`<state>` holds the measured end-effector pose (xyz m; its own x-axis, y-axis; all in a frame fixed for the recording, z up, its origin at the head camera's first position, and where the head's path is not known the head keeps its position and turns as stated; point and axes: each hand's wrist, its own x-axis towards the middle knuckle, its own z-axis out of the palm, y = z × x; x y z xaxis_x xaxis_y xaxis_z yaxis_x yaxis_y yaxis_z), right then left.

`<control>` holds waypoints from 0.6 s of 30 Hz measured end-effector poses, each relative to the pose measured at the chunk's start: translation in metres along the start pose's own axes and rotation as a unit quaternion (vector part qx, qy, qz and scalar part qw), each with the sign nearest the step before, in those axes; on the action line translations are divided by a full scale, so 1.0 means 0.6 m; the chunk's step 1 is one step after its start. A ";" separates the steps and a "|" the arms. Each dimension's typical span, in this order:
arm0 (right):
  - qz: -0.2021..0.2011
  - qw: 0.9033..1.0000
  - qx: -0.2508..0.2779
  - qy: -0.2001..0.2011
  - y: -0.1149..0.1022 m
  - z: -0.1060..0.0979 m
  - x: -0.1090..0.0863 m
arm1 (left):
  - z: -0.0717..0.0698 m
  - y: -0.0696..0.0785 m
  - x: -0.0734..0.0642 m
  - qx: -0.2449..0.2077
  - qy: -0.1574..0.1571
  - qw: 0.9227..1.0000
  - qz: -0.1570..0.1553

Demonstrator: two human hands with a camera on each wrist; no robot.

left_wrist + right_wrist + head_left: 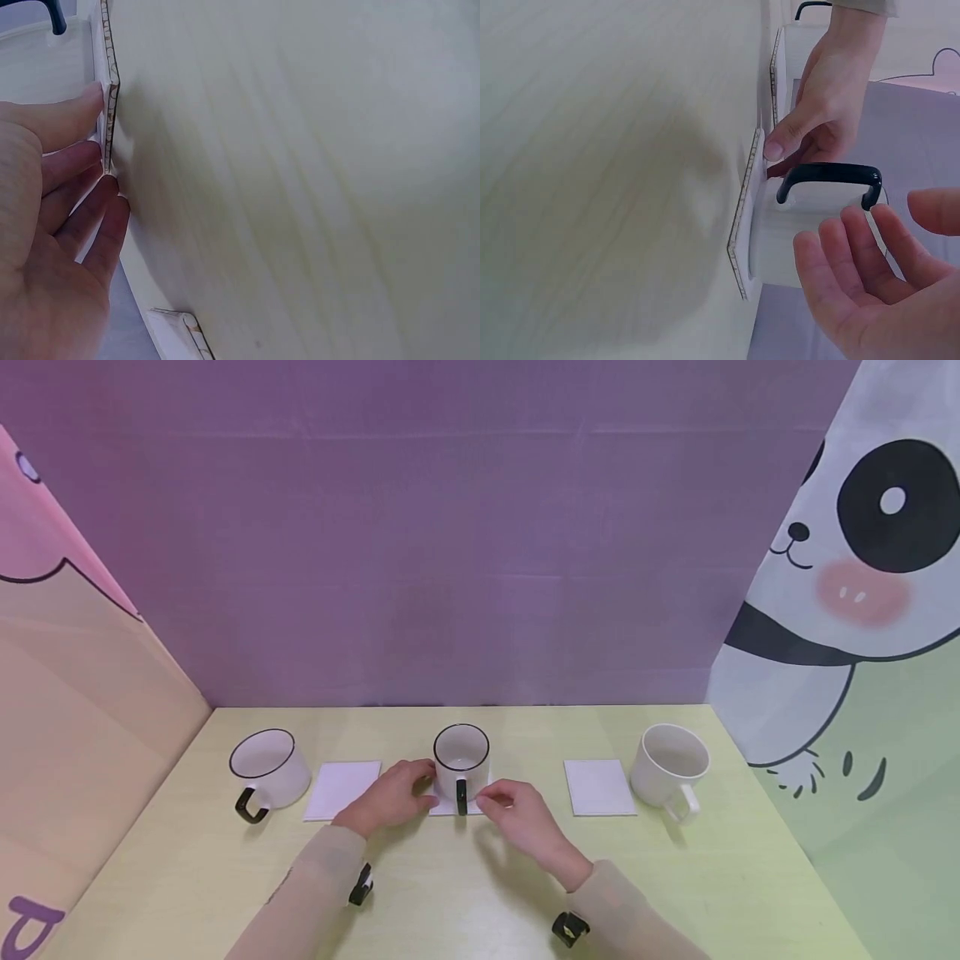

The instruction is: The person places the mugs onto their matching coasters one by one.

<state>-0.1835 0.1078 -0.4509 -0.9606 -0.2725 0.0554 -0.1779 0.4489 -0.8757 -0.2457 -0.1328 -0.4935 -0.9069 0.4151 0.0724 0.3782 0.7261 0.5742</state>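
Nearest to the person are the two pale sleeves, the left sleeve (307,893) and the right sleeve (630,914), each with a small black device at the wrist, over a light wooden table (450,910). From them both hands reach toward the middle.

The right hand (525,818) is at the near right of the middle mug (452,779); its fingers are loosely bent, the thumb is apart from them in the right wrist view, and it holds nothing. Whether a fingertip touches the mug, I cannot tell. The left hand (396,792) is at the other side, with thumb and fingers moderately spread along the left edge of the middle coaster (444,807) — the thumb touches it near the front corner.

So the middle mug is between the two hands, upright on this white square coaster. It is white with a black rim, and its black handle (461,797) points to the person.

To the left lie the left coaster (337,792) and, beyond it, the left mug (285,782), also with black rim and handle. To the right are the right coaster (600,787) and the right mug (654,783), which is all white. Farthest is a purple cloth (450,543) — a panda (817,652) is printed on the right wall.
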 end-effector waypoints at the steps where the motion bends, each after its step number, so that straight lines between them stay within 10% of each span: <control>1: -0.002 1.000 -0.003 -0.001 -0.002 -0.002 -0.001 | 0.000 0.000 0.000 0.001 0.000 1.000 -0.002; 18: -0.034 0.998 -0.048 0.023 -0.002 -0.037 -0.018 | 0.001 0.002 0.000 -0.002 -0.007 1.000 -0.017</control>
<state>-0.1776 0.1293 -0.4397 -0.9542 -0.2663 0.1366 -0.2598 0.5103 -0.8198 -0.2449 -0.1318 -0.4932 -0.9162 0.3985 0.0420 0.3474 0.7378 0.5788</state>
